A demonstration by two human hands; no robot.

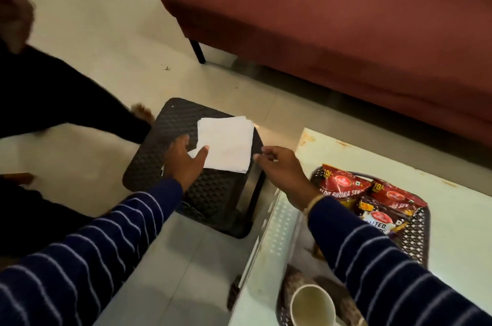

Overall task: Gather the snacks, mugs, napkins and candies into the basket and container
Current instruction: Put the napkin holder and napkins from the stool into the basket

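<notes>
A stack of white napkins (227, 144) lies on a black woven stool (159, 144). My left hand (185, 159) pinches the stack's near left corner, thumb on top. My right hand (283, 168) hovers just right of the napkins with fingers loosely curled and holds nothing. On the white table (452, 219) a black mesh basket (418, 240) holds several red snack packets (343, 183). A white mug (312, 305) sits in a second dark basket (286, 285) at the table's near edge, partly hidden by my right sleeve.
A maroon sofa (332, 19) stands behind the stool and table. Another person in dark clothes (40, 102) is at the left, with a blurred hand near the top left. Pale tiled floor (106, 33) lies between them.
</notes>
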